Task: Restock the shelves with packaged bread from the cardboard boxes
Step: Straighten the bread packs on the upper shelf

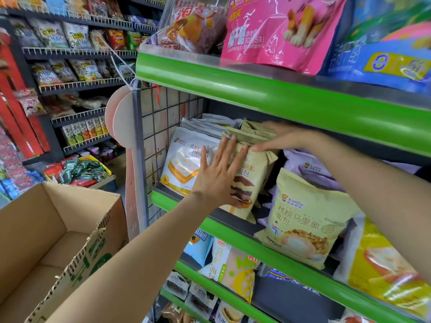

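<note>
On the middle green-edged shelf [210, 221] stands a row of tan bread packs [253, 176] showing layered brown cake. My left hand [219, 173] lies flat, fingers spread, against the front pack's face. My right hand [277, 137] rests on the tops of the tan packs behind it, fingers curved over them. To their left stands a white bread pack [184, 164]. To the right leans a pale yellow walnut bread pack [305, 220]. An open cardboard box [58, 229] sits at lower left, its visible inside bare.
The shelf above holds a pink pack [279, 31] and a blue pack [384, 57]; its green rail [279, 94] hangs just over my right hand. A wire grid panel [163, 127] closes the shelf's left end. Lower shelves hold more bread packs. Snack racks [70, 54] line the far left wall.
</note>
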`<state>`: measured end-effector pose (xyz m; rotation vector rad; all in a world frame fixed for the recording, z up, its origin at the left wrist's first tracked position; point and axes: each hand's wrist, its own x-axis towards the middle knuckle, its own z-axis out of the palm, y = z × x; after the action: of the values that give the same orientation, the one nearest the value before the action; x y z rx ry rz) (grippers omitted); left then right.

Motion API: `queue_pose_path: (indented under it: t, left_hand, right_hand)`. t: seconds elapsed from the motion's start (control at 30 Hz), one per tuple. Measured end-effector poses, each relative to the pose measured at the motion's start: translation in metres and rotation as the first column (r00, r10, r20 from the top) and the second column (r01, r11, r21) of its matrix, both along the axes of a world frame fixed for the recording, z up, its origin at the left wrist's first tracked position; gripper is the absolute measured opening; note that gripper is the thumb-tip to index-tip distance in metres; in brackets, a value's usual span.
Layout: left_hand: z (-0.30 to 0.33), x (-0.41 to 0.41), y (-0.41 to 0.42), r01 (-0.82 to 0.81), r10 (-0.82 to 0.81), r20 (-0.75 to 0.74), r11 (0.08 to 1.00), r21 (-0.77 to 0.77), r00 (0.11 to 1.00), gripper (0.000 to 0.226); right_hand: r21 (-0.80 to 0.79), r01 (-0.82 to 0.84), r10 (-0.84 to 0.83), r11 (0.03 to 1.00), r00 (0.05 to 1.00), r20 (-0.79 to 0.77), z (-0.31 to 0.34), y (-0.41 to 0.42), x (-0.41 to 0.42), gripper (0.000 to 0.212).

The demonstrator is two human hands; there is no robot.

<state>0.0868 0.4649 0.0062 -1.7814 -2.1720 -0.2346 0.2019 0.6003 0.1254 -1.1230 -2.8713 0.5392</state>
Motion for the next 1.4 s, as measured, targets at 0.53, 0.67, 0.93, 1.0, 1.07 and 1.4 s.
queue_pose_path:
  t: [0.53,0.67,0.93,1.0,1.07,1.4]
  left_hand:
    - [0.016,0.017,-0.012,0.158,-0.22,0.284,0.961,0.225,0.933,0.077]
    - [0.031,0.046,-0.026,0.256,-0.442,0.194,0.766,0.59,0.876,0.045]
    - [0.03,0.105,-0.025,0.421,-0.407,-0.15,0.904,0.071,0.901,0.117]
    - [0.035,0.109,-0.025,0.344,-0.341,-0.102,0.939,0.01,0.934,0.12]
    - [0.038,0.112,-0.025,0.295,-0.293,-0.109,0.955,-0.002,0.95,0.119]
    - [0.04,0.108,-0.035,0.128,-0.134,-0.067,0.988,-0.083,0.989,0.113]
  right_hand:
    - [0.004,0.03,-0.029,1.0,0.985,-0.171,-0.001,-0.008,0.033,0.055]
    - [-0.026,0.098,-0.101,0.995,0.969,-0.224,0.004,-0.016,0.073,0.037]
    - [0.117,0.206,-0.209,0.971,0.978,0.006,-0.002,-0.035,0.125,0.031]
    - [0.128,0.176,-0.189,0.976,0.978,0.094,-0.004,-0.034,0.131,0.042]
    - [0.147,0.113,-0.129,0.983,0.986,0.107,-0.006,-0.03,0.133,0.046]
    - [0.377,0.037,-0.022,0.925,0.999,-0.042,-0.022,-0.023,0.11,0.03]
